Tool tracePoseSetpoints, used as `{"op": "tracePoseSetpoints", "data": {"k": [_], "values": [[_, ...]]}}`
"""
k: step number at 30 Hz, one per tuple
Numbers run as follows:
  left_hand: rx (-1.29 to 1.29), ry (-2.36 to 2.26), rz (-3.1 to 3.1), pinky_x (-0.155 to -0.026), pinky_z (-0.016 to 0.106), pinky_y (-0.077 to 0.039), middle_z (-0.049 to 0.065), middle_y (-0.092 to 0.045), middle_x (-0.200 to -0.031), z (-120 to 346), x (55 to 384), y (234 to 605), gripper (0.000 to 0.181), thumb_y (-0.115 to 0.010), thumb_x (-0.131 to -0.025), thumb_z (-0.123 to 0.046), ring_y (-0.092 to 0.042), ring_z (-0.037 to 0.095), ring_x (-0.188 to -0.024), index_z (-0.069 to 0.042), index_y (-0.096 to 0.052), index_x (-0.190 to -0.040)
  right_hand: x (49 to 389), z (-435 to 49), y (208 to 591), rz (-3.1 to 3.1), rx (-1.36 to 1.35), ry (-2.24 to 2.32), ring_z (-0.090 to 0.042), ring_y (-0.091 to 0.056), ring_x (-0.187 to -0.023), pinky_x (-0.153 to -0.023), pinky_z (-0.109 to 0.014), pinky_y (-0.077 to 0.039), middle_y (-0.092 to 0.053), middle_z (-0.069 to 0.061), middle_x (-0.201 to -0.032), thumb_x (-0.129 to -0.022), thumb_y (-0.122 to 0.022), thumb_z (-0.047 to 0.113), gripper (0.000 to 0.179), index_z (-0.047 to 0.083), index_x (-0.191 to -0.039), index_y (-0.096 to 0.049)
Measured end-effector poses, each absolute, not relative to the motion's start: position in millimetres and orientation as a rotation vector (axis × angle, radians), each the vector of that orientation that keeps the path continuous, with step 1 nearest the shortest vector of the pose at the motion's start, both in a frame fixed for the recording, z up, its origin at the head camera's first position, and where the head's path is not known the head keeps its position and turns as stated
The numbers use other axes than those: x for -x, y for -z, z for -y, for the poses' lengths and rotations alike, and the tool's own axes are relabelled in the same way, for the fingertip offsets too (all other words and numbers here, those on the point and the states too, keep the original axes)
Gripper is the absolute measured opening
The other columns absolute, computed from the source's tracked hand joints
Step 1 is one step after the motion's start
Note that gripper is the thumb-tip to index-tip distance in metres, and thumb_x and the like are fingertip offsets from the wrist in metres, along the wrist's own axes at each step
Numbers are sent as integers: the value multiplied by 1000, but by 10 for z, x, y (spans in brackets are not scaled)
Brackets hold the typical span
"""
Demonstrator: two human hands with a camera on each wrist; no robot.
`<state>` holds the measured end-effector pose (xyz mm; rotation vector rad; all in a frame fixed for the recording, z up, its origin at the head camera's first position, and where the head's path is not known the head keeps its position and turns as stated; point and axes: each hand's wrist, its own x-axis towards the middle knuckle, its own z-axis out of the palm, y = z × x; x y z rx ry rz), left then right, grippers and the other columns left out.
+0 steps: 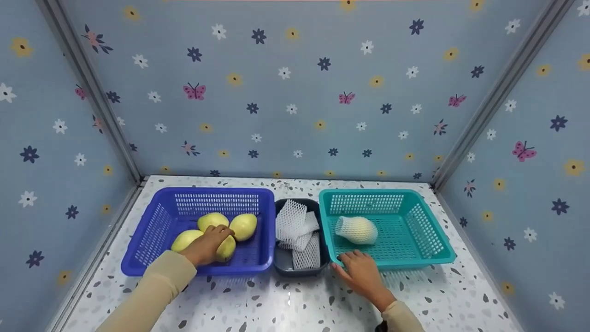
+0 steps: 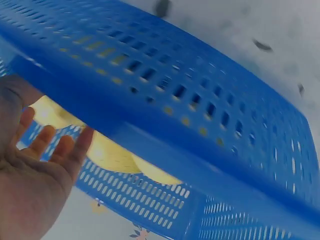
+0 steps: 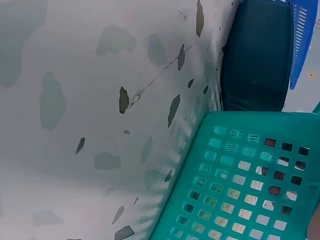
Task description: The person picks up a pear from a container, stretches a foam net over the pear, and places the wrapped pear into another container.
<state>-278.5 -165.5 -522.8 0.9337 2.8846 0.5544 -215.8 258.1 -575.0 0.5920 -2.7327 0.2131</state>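
From my station I start at the left, where the blue basket (image 1: 265, 263) sits on the speckled tabletop (image 1: 258, 304) with four yellow fruits (image 1: 243, 226) grouped inside. The left hand (image 1: 208, 246) reaches over its near rim; its fingers look loosely bent and spread above the nearest fruit on the right side of the group, and the left wrist view shows them without a wrap around any fruit. Whether the fingertips bear on it I cannot tell. Next, close beside that basket, I have the dark bin (image 1: 302, 272), holding several white foam nets (image 1: 291, 221) that overlap one another, the upper ones reaching about its rim. Just to its right stands the teal basket (image 1: 398, 240). Inside, in its left half, one netted fruit (image 1: 360, 231) lies on its side, the loose net end pointing left. At this basket's near left corner I see the right hand (image 1: 362, 274) holding the rim, fingers hooked over it; through the wall holes my right wrist view catches bits of them inside.
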Motion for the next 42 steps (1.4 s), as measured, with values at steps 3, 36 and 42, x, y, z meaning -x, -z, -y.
{"op": "tracePoseSetpoints", "data": {"k": [3, 36, 42], "values": [[-929, -508, -2850, -86, 52, -46, 21, -47, -127, 1642, 2838, 5247, 53, -73, -75, 9, -43, 42, -116, -2, -53, -123, 2168, -2587, 5751, 2721, -595, -203, -21, -60, -83, -73, -43, -49, -68, 0, -90, -95, -53, 43, 34, 13, -96, -69], [-920, -603, -2884, -90, 58, -42, 27, -49, -124, 1695, 2912, 5460, 58, -76, -74, -2, -41, 52, -117, 4, -52, -126, 2171, -2605, 5775, 2679, -597, -192, -21, -61, -79, -69, -42, -49, -68, -1, -85, -93, -58, 39, 28, 13, -92, -69], [-891, -761, -2876, -94, 58, -38, 25, -52, -123, 1740, 2882, 5373, 64, -78, -66, 7, -44, 48, -115, 5, -52, -125, 2162, -2587, 5751, 2697, -611, -198, -21, -60, -80, -69, -42, -49, -68, -1, -86, -96, -53, 41, 33, 13, -93, -69]]}}
